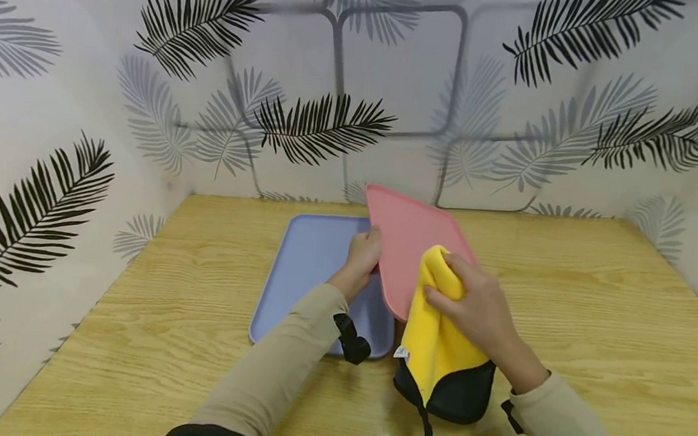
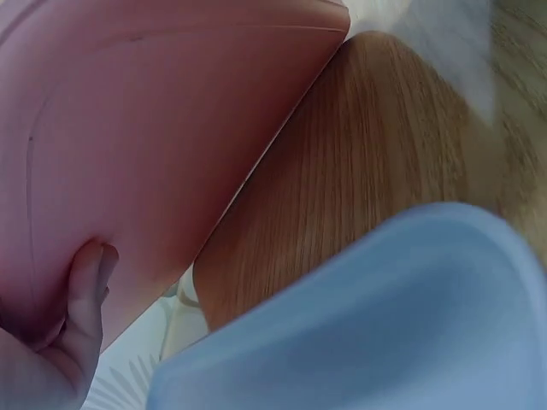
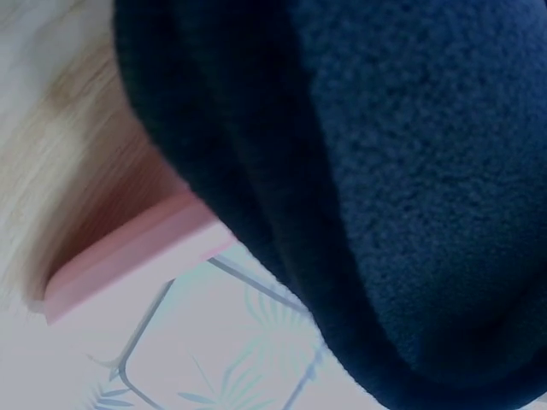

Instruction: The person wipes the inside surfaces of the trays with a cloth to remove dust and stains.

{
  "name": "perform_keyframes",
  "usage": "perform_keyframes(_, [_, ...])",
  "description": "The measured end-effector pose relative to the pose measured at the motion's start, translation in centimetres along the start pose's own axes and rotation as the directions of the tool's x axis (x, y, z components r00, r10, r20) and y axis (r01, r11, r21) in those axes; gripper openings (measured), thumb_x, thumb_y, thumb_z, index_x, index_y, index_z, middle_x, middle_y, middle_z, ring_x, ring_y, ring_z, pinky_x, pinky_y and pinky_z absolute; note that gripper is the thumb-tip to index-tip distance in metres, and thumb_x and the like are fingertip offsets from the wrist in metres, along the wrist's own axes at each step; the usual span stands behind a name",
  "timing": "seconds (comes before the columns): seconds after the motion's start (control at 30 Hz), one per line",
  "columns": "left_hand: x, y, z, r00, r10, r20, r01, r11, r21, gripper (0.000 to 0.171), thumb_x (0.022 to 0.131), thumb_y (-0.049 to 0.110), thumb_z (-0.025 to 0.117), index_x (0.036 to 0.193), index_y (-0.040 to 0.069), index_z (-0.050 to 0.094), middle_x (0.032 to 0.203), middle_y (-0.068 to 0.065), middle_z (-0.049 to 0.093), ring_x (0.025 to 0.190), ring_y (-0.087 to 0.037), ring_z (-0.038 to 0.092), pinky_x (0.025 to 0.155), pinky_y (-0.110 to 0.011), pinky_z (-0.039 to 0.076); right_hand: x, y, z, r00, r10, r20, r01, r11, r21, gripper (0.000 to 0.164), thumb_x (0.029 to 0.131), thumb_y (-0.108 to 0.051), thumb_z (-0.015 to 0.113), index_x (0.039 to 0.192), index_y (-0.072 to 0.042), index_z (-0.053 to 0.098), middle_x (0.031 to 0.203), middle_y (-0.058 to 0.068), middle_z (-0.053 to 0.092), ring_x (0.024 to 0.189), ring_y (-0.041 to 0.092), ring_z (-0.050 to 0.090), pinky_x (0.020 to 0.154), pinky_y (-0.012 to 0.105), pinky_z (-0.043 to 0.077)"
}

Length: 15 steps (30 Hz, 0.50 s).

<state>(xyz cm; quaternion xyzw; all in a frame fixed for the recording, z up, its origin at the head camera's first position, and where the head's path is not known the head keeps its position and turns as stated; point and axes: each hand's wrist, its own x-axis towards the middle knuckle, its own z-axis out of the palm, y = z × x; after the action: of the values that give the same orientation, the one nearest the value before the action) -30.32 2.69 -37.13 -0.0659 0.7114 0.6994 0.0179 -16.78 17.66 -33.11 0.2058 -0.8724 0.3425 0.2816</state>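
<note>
A pink tray (image 1: 406, 233) is held tilted up off the table by my left hand (image 1: 359, 257), which grips its left edge. In the left wrist view the thumb (image 2: 85, 282) lies on the pink tray's surface (image 2: 171, 145). My right hand (image 1: 481, 309) holds a bunched cloth (image 1: 443, 347), yellow on one side and black on the other, with a small tag and a hanging loop. The cloth hangs in front of the tray's lower right part. Dark plush fabric (image 3: 436, 188) fills much of the right wrist view, hiding the right hand there.
A blue tray (image 1: 303, 269) lies flat on the wooden table (image 1: 193, 287), partly beneath my left forearm. Behind the table stands a wall (image 1: 392, 76) with a leaf pattern. Black straps (image 1: 351, 339) are on the wrists.
</note>
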Motion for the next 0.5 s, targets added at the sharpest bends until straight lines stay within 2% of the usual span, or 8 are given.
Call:
perform_keyframes(0.1, [1.5,-1.1,0.1,0.998,0.046,0.044,-0.045,0.999,-0.019,0.043,0.094,0.037,0.038,0.073,0.004,0.056,0.057,-0.004,0.050,0.041,-0.011,0.048,0.040,-0.028,0.042,-0.2,0.1,0.1,1.000,0.006,0.003,-0.006,1.000,-0.007,0.035,0.074,-0.013,0.069,0.104,-0.001,0.057,0.064,0.000,0.047,0.049,0.010,0.040,0.043,0.024,0.036])
perform_keyframes(0.17, [3.6,-3.2,0.2,0.991,0.102,0.089,-0.097,0.993,-0.060,0.041,0.092,0.038,0.040,0.068,0.008,0.055,0.055,-0.003,0.051,0.041,-0.012,0.050,0.038,-0.028,0.042,-0.2,0.2,0.1,1.000,0.014,0.008,-0.013,1.000,-0.011,0.034,0.074,-0.013,0.069,0.103,-0.002,0.057,0.063,-0.001,0.046,0.049,0.010,0.039,0.043,0.024,0.035])
perform_keyframes(0.23, [6.3,-5.6,0.7,0.985,0.130,0.116,-0.119,0.989,-0.091,0.040,0.091,0.038,0.042,0.065,0.010,0.054,0.053,-0.003,0.051,0.039,-0.012,0.049,0.036,-0.030,0.042,-0.3,0.1,0.2,1.000,0.021,0.011,-0.020,1.000,-0.015,0.033,0.074,-0.013,0.069,0.103,-0.003,0.057,0.062,-0.001,0.045,0.048,0.010,0.039,0.043,0.024,0.035])
perform_keyframes(0.37, [11.4,-9.7,2.1,0.980,0.084,0.180,-0.060,0.989,-0.135,0.033,0.090,0.023,0.038,0.066,0.005,0.052,0.050,-0.008,0.050,0.035,-0.016,0.044,0.035,-0.034,0.041,-0.4,0.0,0.2,0.999,0.030,0.016,-0.030,0.999,-0.013,0.031,0.075,-0.012,0.068,0.102,-0.003,0.057,0.062,-0.001,0.044,0.048,0.009,0.038,0.043,0.024,0.034])
perform_keyframes(0.43, [14.1,-11.7,2.9,0.975,0.048,0.215,-0.015,0.988,-0.155,0.032,0.091,0.022,0.038,0.072,0.003,0.054,0.053,-0.009,0.050,0.038,-0.018,0.044,0.037,-0.036,0.041,-0.4,0.0,0.2,0.999,0.034,0.019,-0.034,0.999,-0.011,0.031,0.075,-0.011,0.068,0.103,-0.002,0.057,0.062,-0.001,0.045,0.049,0.009,0.038,0.044,0.024,0.034])
perform_keyframes(0.5, [16.7,-13.8,3.4,0.961,0.044,0.272,0.014,0.978,-0.207,0.029,0.091,0.025,0.041,0.078,0.004,0.056,0.060,-0.009,0.054,0.045,-0.020,0.051,0.041,-0.036,0.044,-0.4,0.0,0.3,0.999,0.040,0.027,-0.040,0.999,-0.008,0.031,0.076,-0.011,0.068,0.103,-0.002,0.057,0.063,-0.001,0.045,0.049,0.010,0.038,0.045,0.024,0.034])
